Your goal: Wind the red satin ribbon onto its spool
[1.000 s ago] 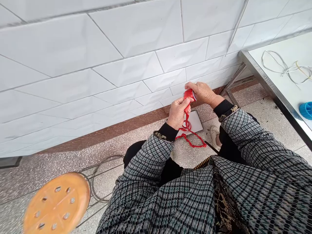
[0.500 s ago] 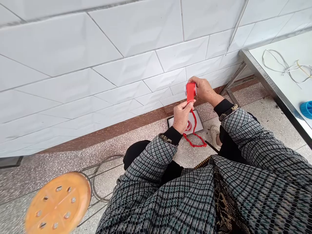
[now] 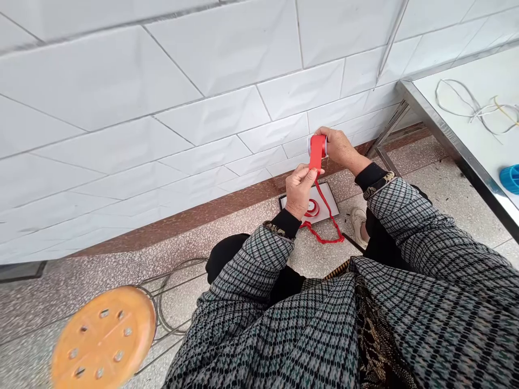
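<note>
My right hand (image 3: 339,146) is closed around a spool of red ribbon (image 3: 323,146) with white rims. From the spool a flat, wide band of red ribbon (image 3: 317,156) runs down to my left hand (image 3: 300,189), whose thumb and fingers pinch it. Below that pinch the ribbon hangs as a narrow, knotted-looking red strand (image 3: 333,220), looping down over the floor. Behind my left hand, a second red roll (image 3: 312,207) lies on a white, dark-edged board or box (image 3: 327,201) on the floor.
A white-tiled wall (image 3: 227,119) rises in front. At the right stands a metal-framed table (image 3: 430,108) bearing loose white cable (image 3: 466,102) and a blue plastic object (image 3: 510,178). An orange round stool (image 3: 103,343) with holes stands at the lower left, beside coiled cable (image 3: 162,308).
My left hand has moved slightly left and down, still pinching the ribbon, and the hanging strand has shifted. The right hand with the spool stays nearly in place.
</note>
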Demonstrator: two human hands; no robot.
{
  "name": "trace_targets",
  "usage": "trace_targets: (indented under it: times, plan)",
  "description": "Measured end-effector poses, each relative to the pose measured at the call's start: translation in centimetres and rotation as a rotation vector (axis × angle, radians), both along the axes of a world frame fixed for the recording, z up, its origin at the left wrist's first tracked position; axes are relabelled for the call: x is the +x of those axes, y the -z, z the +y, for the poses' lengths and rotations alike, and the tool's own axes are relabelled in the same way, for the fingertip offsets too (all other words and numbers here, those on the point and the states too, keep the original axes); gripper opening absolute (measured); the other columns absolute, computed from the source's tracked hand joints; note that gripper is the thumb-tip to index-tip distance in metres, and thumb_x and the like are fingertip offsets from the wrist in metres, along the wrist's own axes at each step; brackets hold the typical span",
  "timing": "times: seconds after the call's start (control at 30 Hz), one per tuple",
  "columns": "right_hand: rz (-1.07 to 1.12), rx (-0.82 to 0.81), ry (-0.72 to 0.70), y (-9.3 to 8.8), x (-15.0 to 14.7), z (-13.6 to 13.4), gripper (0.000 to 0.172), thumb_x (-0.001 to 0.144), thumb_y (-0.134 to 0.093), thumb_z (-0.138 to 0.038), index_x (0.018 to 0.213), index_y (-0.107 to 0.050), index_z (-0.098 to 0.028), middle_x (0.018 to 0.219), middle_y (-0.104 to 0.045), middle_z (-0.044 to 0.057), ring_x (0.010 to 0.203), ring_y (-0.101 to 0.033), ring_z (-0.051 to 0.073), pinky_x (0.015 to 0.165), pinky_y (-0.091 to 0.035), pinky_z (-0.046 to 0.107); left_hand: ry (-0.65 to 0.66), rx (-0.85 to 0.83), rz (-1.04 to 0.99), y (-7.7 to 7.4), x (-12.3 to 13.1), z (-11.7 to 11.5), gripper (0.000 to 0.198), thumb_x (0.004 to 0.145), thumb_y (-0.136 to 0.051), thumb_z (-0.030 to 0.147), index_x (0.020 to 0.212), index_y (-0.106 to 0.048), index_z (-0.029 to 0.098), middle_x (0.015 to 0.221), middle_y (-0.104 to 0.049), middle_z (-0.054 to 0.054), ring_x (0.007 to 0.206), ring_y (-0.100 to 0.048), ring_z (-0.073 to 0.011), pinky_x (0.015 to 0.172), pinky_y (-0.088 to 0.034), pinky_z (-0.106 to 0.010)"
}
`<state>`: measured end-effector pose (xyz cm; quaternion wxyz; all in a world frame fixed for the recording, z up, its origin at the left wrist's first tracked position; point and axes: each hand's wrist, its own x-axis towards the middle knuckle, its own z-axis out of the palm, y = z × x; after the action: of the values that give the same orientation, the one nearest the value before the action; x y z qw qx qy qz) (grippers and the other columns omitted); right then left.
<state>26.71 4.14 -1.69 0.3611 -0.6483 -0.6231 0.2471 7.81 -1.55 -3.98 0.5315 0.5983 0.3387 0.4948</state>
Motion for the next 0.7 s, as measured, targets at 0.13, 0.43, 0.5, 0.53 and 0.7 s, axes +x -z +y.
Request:
trace_targets:
  times: [0.13,0.43,0.5,0.53,0.7]
  plan:
    - [0.096,-0.015,0.009,-0.1,-0.2,-0.1,0.019,0.085,-0.054,-0.008,0.093,-0.069,-0.017,0.08,-0.073,0.001,0.074,-0.063,0.017,0.071,-0.047,0.025,-0.018,0.21,0.114,-1.0,-0.6,-0.3,0.036,0.095,-0.07,0.051,0.084,-0.085,0.02,0.087,-0.074,-0.006,0.08,-0.066,-0.0181,0.075,-0.052,-0.032]
    - [0.576,-0.152,0.029,-0.5,-1.5,0.1,0.019,0.082,-0.058,0.0,0.08,-0.063,-0.018,0.062,-0.066,-0.003,0.053,-0.058,0.011,0.056,-0.049,0.021,-0.034,0.032,0.098,0.2,-0.4,-0.9,0.031,0.092,-0.073,0.048,0.085,-0.087,0.021,0.071,-0.066,-0.002,0.071,-0.059,-0.0163,0.071,-0.046,-0.031]
    - [0.627,-0.171,0.044,-0.4,-1.6,0.2,0.021,0.082,-0.058,0.002,0.079,-0.062,-0.018,0.059,-0.065,-0.004,0.051,-0.057,0.011,0.056,-0.049,0.02,-0.029,-0.011,0.084,0.3,-0.4,-1.0,0.03,0.09,-0.075,0.048,0.086,-0.087,0.021,0.07,-0.066,-0.002,0.069,-0.058,-0.0156,0.069,-0.045,-0.03]
    - [0.649,-0.183,0.05,-0.4,-1.7,0.2,0.021,0.082,-0.059,0.002,0.078,-0.062,-0.018,0.058,-0.063,-0.004,0.05,-0.056,0.01,0.056,-0.049,0.02,-0.018,-0.033,0.076,0.3,-0.5,-1.0,0.03,0.09,-0.076,0.049,0.087,-0.088,0.021,0.07,-0.068,-0.002,0.069,-0.058,-0.0152,0.068,-0.044,-0.03]
    - [0.764,-0.22,0.015,-0.7,-2.1,-0.3,0.018,0.086,-0.067,-0.009,0.071,-0.061,-0.016,0.059,-0.066,-0.002,0.053,-0.058,0.009,0.053,-0.043,0.017,0.01,-0.096,0.033,0.8,-0.7,-0.6,0.029,0.088,-0.078,0.048,0.087,-0.087,0.021,0.076,-0.072,-0.002,0.071,-0.06,-0.0139,0.072,-0.046,-0.029]
